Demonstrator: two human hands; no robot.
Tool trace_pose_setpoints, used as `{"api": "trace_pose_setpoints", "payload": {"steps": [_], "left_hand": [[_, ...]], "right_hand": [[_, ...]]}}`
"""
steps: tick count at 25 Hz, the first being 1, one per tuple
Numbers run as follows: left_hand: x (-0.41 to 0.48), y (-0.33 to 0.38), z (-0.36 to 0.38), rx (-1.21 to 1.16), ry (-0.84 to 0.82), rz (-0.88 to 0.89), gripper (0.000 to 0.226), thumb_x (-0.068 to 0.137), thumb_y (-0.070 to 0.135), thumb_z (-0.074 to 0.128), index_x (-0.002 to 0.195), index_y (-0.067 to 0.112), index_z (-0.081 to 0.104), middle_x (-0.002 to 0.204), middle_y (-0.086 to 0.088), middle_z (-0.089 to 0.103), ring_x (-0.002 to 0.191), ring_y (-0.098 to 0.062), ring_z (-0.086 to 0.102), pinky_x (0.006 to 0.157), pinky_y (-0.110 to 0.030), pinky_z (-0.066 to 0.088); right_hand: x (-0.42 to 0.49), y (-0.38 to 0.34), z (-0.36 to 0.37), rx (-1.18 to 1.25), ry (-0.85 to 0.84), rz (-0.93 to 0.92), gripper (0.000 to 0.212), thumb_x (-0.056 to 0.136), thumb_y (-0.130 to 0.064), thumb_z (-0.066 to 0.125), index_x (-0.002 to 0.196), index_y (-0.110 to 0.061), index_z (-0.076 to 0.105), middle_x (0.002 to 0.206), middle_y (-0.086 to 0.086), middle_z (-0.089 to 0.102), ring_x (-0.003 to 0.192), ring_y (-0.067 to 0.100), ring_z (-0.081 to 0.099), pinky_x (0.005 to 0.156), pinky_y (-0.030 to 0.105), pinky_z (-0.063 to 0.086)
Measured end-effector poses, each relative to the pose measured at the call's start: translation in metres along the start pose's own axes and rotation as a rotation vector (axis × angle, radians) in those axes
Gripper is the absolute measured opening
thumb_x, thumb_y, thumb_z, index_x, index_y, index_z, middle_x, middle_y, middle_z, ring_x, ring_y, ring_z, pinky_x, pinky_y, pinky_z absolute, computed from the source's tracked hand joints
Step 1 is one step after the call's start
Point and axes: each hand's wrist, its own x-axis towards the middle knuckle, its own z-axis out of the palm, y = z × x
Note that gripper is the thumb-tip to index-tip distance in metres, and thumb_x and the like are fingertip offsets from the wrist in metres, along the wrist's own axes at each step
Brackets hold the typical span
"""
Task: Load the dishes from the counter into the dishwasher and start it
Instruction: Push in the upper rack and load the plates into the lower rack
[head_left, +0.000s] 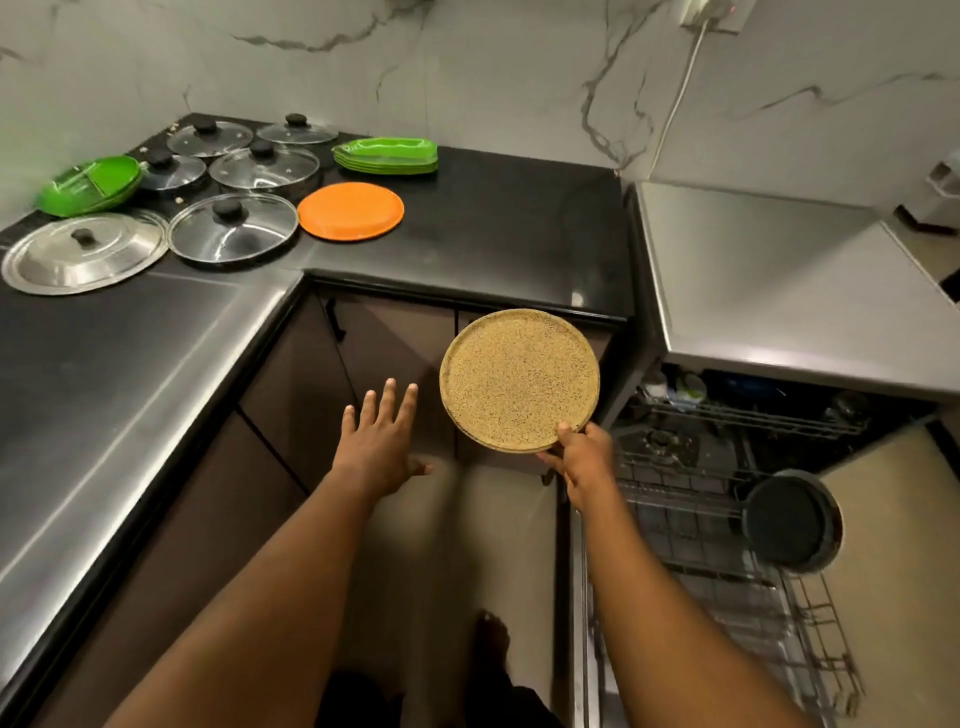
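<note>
The right hand (582, 457) pinches the lower rim of a speckled tan plate (519, 379), thumb on top, holding it in the air just left of the open dishwasher (701, 519). Further left of the dishwasher, the left hand (379, 441) hovers with fingers spread, holding nothing. A dark pan (792, 519) stands in the dishwasher's lower rack. Well left of the dishwasher, an orange plate (350, 210) and glass lids (234, 231) lie on the counter (493, 218).
</note>
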Motion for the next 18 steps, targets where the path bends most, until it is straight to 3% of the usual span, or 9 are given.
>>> {"api": "trace_pose_setpoints", "payload": {"steps": [10, 15, 18], "left_hand": [[-0.097, 0.094, 0.049, -0.008, -0.083, 0.001, 0.118, 0.083, 0.052, 0.07, 0.154, 0.023, -0.02, 0.163, -0.009, -0.02, 0.15, -0.033, -0.012, 0.121, -0.054, 0.001], [-0.143, 0.169, 0.093, 0.04, -0.192, 0.006, 0.119, 0.086, 0.044, 0.071, 0.153, 0.022, -0.024, 0.162, -0.009, -0.021, 0.151, -0.032, -0.011, 0.12, -0.053, 0.0], [-0.157, 0.211, 0.115, 0.057, -0.28, 0.028, 0.117, 0.087, 0.036, 0.072, 0.152, 0.02, -0.025, 0.162, -0.01, -0.021, 0.15, -0.033, -0.011, 0.12, -0.053, 0.0]], "right_hand": [[-0.066, 0.039, -0.135, 0.004, -0.039, 0.101, 0.027, 0.099, -0.005, 0.048, 0.126, -0.003, 0.052, 0.12, 0.015, 0.059, 0.102, 0.03, 0.062, 0.059, 0.031, 0.059], [-0.072, 0.06, -0.22, -0.037, -0.023, 0.17, 0.024, 0.099, -0.006, 0.048, 0.122, -0.005, 0.053, 0.122, 0.017, 0.06, 0.101, 0.03, 0.064, 0.076, 0.039, 0.058], [-0.072, 0.067, -0.268, -0.067, -0.016, 0.21, 0.023, 0.1, -0.006, 0.046, 0.122, -0.003, 0.052, 0.12, 0.018, 0.06, 0.098, 0.03, 0.064, 0.073, 0.039, 0.058]]}}
